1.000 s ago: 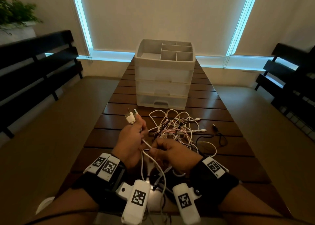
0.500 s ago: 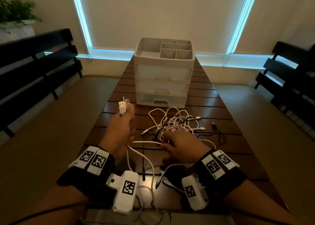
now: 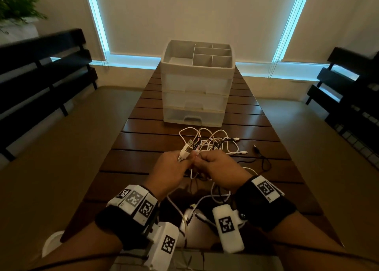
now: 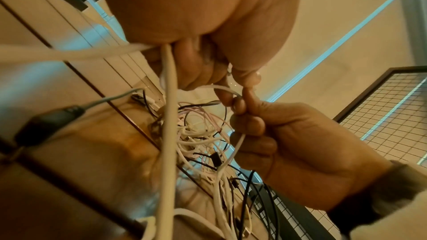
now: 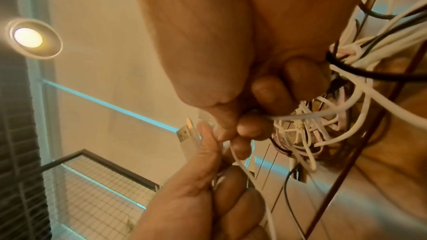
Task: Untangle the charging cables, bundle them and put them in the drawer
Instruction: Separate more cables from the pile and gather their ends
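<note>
A tangle of white, pink and black charging cables (image 3: 213,142) lies on the wooden table (image 3: 143,141) in front of a white three-drawer unit (image 3: 195,98), all drawers shut. My left hand (image 3: 174,166) grips a white cable just below its USB plug (image 3: 187,148), which sticks up past the thumb. My right hand (image 3: 217,164) pinches a thin white cable (image 4: 235,150) right beside the left thumb, fingertips nearly touching. In the right wrist view the USB plug (image 5: 187,133) shows above the left thumb, and the cable tangle (image 5: 309,130) hangs behind my right fingers.
A black cable (image 3: 261,157) trails on the table to the right of the tangle. Loose white cable ends (image 3: 196,211) lie near the table's front edge between my wrists. Dark benches (image 3: 41,69) flank the table on both sides.
My left hand came back from the left and lowered toward the centre with the USB plug. My right hand rose from the table to meet it, and the hands now touch.
</note>
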Demonstrator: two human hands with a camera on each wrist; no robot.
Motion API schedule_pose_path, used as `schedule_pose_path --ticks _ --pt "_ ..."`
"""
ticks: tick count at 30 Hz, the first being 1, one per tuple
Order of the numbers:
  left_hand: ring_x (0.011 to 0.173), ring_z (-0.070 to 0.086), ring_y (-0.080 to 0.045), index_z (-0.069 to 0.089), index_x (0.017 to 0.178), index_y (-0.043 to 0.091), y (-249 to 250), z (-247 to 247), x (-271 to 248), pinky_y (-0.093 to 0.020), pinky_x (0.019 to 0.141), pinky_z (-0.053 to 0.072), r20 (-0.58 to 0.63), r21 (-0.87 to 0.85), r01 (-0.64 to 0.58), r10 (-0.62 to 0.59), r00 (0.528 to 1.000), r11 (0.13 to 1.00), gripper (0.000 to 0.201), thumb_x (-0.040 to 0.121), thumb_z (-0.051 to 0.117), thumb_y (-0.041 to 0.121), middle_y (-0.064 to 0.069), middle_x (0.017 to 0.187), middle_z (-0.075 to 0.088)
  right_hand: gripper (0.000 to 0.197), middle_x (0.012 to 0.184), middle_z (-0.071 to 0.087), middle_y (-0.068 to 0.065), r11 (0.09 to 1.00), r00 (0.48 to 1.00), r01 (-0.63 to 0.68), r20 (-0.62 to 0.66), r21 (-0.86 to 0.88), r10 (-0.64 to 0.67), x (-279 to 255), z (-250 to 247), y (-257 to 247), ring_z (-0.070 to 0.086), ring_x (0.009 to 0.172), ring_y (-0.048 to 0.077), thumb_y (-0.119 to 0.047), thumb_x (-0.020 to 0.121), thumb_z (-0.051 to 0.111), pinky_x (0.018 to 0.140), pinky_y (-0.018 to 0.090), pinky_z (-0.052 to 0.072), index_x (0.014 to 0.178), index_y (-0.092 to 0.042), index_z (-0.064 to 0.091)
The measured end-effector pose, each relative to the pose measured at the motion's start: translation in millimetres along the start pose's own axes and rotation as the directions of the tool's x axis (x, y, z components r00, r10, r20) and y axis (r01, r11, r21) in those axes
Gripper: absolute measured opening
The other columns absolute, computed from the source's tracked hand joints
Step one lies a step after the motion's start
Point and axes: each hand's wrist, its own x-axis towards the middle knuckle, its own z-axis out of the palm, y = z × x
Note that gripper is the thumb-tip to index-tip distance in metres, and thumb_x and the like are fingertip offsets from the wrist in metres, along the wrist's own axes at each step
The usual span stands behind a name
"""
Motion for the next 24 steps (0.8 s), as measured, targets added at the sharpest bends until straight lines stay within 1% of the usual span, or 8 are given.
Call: schedule_pose_path --ticks 4,6,8,10,13,16,20,24 --pt "0.039 0.041 0.001 0.058 0.066 0.019 0.3 -13.4 2.9 -0.010 0.038 0.031 -0.093 -0.058 0.085 -0.091 0.992 0.995 0.034 0.097 0.055 0.035 0.012 0.045 0.050 0.026 0.081 0.061 0.001 0.993 0.983 -0.102 0.148 -0.054 0.109 -5.0 -16.6 -0.3 0.054 0.070 0.013 -0.032 0.098 0.050 0.066 0.027 0.046 0.098 -0.009 0.063" --pt "0.036 0.038 0.000 0.057 0.065 0.016 0.6 -22.4 4.9 -0.011 0.034 0.028 -0.144 -0.103 0.111 -0.125 0.982 0.989 0.033 0.095 0.059 0.030 0.012 0.039 0.044 0.021 0.081 0.063 0.002 0.983 0.971 -0.167 0.160 -0.077 0.178 -6.6 -21.6 2.0 0.054 0.066 0.013 -0.029 0.097 0.054 0.062 0.026 0.046 0.098 -0.011 0.063" --pt "0.042 0.045 0.000 0.061 0.072 0.014 0.9 -25.3 4.2 -0.010 0.036 0.032 -0.169 -0.024 0.075 -0.078 0.982 0.997 0.024 0.094 0.062 0.024 0.010 0.050 0.051 0.018 0.076 0.060 0.002 0.977 0.977 -0.204 0.055 -0.063 0.207 -4.9 -18.8 5.0 0.051 0.059 0.010 -0.023 0.096 0.055 0.055 0.023 0.043 0.093 -0.007 0.064" --pt "0.063 0.058 -0.008 0.065 0.081 0.015 2.1 -23.1 1.4 -0.012 0.047 0.038 -0.185 0.195 -0.007 0.043 0.982 0.981 0.011 0.090 0.066 0.021 0.005 0.067 0.060 0.016 0.068 0.058 0.001 0.979 0.979 -0.196 -0.061 -0.051 0.193 -2.2 -12.4 5.9 0.049 0.056 0.010 -0.017 0.095 0.057 0.053 0.023 0.040 0.083 -0.008 0.064" --pt "0.067 0.061 -0.013 0.068 0.085 0.017 6.2 -11.9 -2.9 -0.022 0.055 0.044 -0.136 0.317 -0.122 0.173 0.976 0.940 0.010 0.090 0.065 0.026 0.003 0.074 0.065 0.015 0.074 0.066 0.003 0.985 0.984 -0.157 -0.095 -0.074 0.149 0.9 -6.8 5.5 0.058 0.066 0.014 -0.013 0.093 0.059 0.063 0.028 0.047 0.085 -0.006 0.070" --pt "0.065 0.062 -0.012 0.067 0.080 0.023 0.5 0.0 -1.7 -0.027 0.054 0.043 -0.057 0.315 -0.123 0.148 0.987 0.941 0.012 0.090 0.065 0.029 0.005 0.070 0.066 0.015 0.087 0.071 0.002 0.993 0.995 -0.092 -0.051 -0.071 0.088 -3.2 -5.3 0.2 0.065 0.081 0.016 -0.014 0.094 0.058 0.078 0.031 0.051 0.094 -0.009 0.072" --pt "0.068 0.062 -0.017 0.068 0.085 0.018 -5.3 1.2 0.7 -0.027 0.055 0.041 -0.074 0.305 -0.070 0.097 0.993 0.950 0.010 0.090 0.065 0.026 0.002 0.073 0.065 0.027 0.068 0.061 0.001 0.994 0.993 -0.112 -0.045 -0.008 0.112 -10.9 -5.3 -5.1 0.054 0.053 0.008 -0.027 0.098 0.053 0.053 0.026 0.044 0.076 -0.018 0.066" --pt "0.060 0.052 -0.019 0.071 0.092 0.010 3.0 -19.4 6.7 -0.029 0.053 0.038 -0.253 0.169 0.031 0.013 0.967 0.985 0.015 0.093 0.061 0.022 -0.005 0.072 0.061 0.023 0.078 0.061 0.003 0.952 0.966 -0.241 0.046 -0.191 0.254 -12.5 -14.9 1.7 0.055 0.065 0.014 -0.038 0.096 0.053 0.060 0.028 0.045 0.090 -0.017 0.062"
